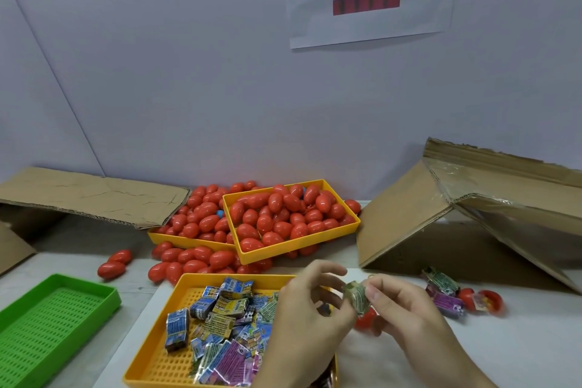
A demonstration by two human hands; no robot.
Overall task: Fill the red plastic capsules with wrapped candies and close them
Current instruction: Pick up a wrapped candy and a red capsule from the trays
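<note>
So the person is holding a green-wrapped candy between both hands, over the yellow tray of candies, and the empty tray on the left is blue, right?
Nearly. The head view shows the empty tray on the left is green, not blue. The rest holds: the left hand and the right hand both pinch a green-wrapped candy, at the right edge of the yellow tray of candies.
</note>
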